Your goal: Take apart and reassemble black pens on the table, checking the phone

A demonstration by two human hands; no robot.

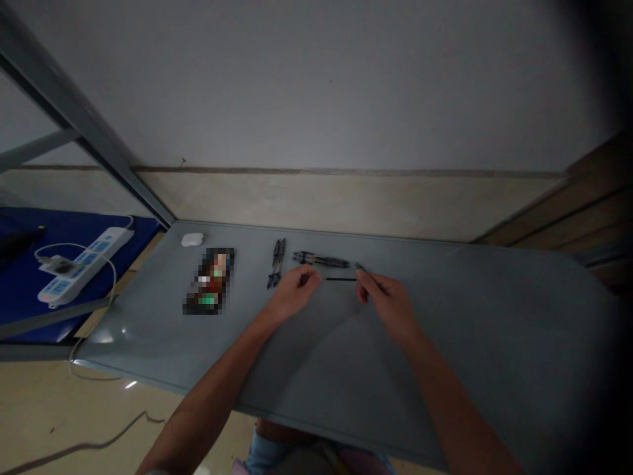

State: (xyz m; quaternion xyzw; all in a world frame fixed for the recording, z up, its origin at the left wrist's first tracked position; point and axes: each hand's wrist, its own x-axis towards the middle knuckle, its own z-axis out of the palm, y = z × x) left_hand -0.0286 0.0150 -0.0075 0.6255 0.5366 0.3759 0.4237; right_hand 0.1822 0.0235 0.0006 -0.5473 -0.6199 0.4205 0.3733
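Between my two hands a thin dark pen refill point(340, 279) stretches level above the grey table point(306, 369). Its left end is at the fingertips of my left hand point(298, 288), which are pinched together. The fingers of my right hand point(386, 295) close round its right end, and a short dark piece sticks up above them. Just beyond my hands lies a group of black pens or pen parts point(321, 260), pointing left to right. More black pen parts point(277, 262) lie upright in view, left of that group.
A phone point(210, 282) with a blurred screen and a white earphone case point(192, 239) lie on the table's left part. Farther left, a white power strip point(84, 266) with a cable rests on a blue surface point(20, 231). A wall point(346, 204) rises behind the table.
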